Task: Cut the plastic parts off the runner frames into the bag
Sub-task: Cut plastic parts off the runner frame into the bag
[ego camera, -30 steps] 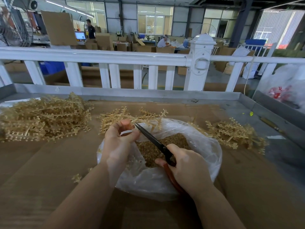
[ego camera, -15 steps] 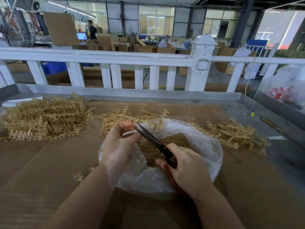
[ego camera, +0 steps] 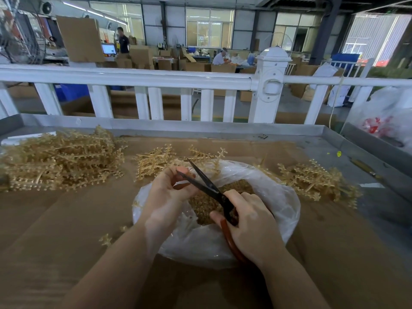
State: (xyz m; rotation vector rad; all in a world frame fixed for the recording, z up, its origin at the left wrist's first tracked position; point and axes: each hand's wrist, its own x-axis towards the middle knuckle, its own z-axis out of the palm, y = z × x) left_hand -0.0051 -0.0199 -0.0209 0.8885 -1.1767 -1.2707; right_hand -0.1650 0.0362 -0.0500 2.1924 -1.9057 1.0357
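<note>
A clear plastic bag [ego camera: 283, 210] lies open on the cardboard-covered table, with a heap of small tan cut parts [ego camera: 205, 206] inside. Over the bag's left rim my left hand [ego camera: 167, 195] is closed on a small piece of runner frame, mostly hidden by the fingers. My right hand [ego camera: 252, 226] grips black scissors [ego camera: 207, 186] with red-brown handles; the blades are spread, their tips at my left fingertips. Tan runner frames lie in a big pile [ego camera: 60, 159] at the left, a smaller cluster [ego camera: 153, 161] behind the bag, and another pile [ego camera: 312, 179] at the right.
The table has a raised grey metal rim [ego camera: 169, 126], with a white railing [ego camera: 138, 79] behind it. A few loose tan bits [ego camera: 106, 239] lie on the cardboard near my left forearm. A white bag with red print [ego camera: 383, 121] sits off the table's right side.
The scissor blades have spread wider apart at my left fingertips. Both hands stay in place over the bag.
</note>
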